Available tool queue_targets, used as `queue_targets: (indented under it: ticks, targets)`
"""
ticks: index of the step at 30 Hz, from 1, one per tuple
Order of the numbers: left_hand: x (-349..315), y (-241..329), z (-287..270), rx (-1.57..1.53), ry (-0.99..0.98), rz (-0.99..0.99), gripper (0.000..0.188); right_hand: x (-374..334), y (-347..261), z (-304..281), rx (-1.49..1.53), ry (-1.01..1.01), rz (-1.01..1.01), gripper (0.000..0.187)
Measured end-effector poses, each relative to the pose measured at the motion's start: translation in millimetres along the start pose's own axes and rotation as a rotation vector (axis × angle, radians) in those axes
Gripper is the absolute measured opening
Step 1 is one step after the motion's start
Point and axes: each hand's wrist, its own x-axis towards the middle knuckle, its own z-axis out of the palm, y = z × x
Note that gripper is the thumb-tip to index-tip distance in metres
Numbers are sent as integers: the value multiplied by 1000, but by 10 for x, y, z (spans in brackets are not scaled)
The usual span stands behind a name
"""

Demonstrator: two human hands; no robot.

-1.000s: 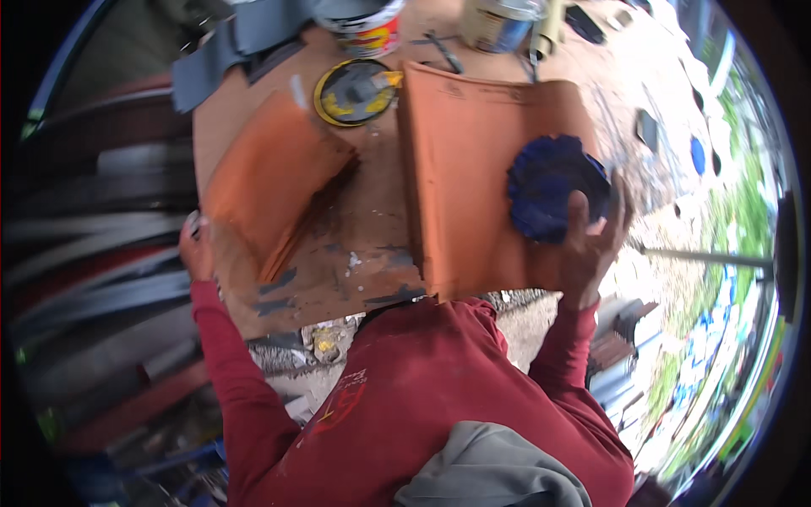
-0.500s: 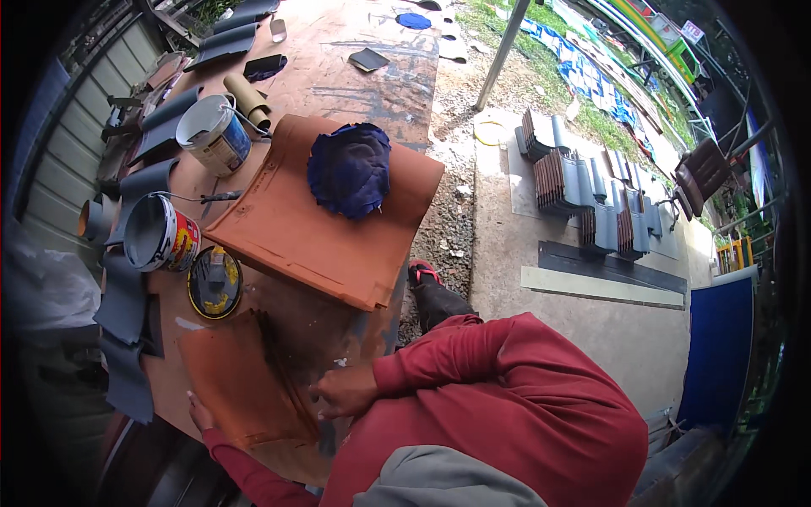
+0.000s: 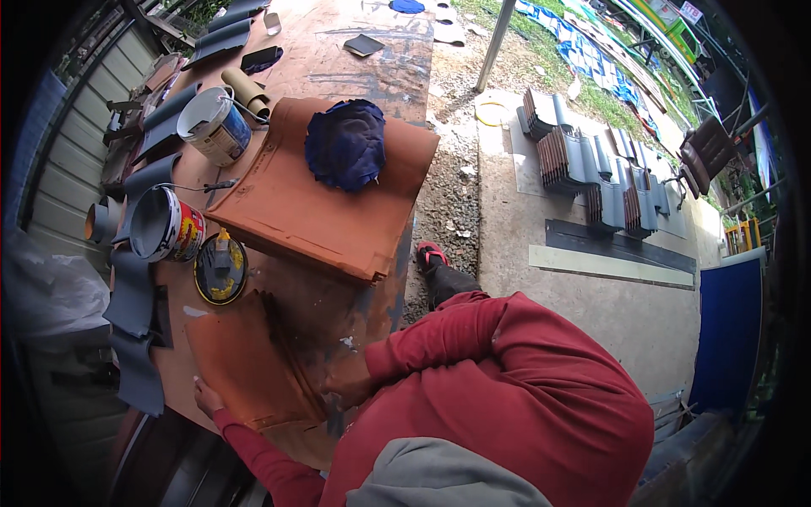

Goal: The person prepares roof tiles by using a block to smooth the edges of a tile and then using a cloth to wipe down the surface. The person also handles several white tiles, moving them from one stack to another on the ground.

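Note:
A flat orange clay roof tile (image 3: 249,359) lies on the near part of the wooden table. At its left edge, my left hand (image 3: 205,397) grips it, fingers partly hidden. My right hand (image 3: 348,382) is closed at the tile's opposite edge, with the fingertips in shadow. Beyond it rests a stack of orange roof tiles (image 3: 338,228), a crumpled dark blue cloth (image 3: 346,145) on top. Left of the stack, a paintbrush (image 3: 222,249) lies across a round black and yellow lid (image 3: 218,283).
An open paint bucket (image 3: 160,224) and a white pail (image 3: 211,125) stand on the wooden table (image 3: 380,84). Grey-painted tiles (image 3: 133,287) line its left edge. More grey tiles (image 3: 564,160) are stacked on the concrete at right. A metal pole (image 3: 497,42) rises beyond the table.
My right hand has come against the tile's right edge from slightly apart. My left hand stays at the left edge. The whole view has shifted slightly.

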Motion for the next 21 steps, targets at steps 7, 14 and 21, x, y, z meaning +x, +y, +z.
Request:
queue_targets:
  ticks: [7,14,21]
  targets:
    - [-501,-82,-147,66,370,360,50,-1233,-118,-869,376,-3,-89,58]
    - [-1542,506,-629,-554,393,29,59,-2080,338,-1272,652,68,-184,64]
    - [-2431,2711,-1034,-248,533,431,42,-3108,751,-2240,586,15,-150,65]
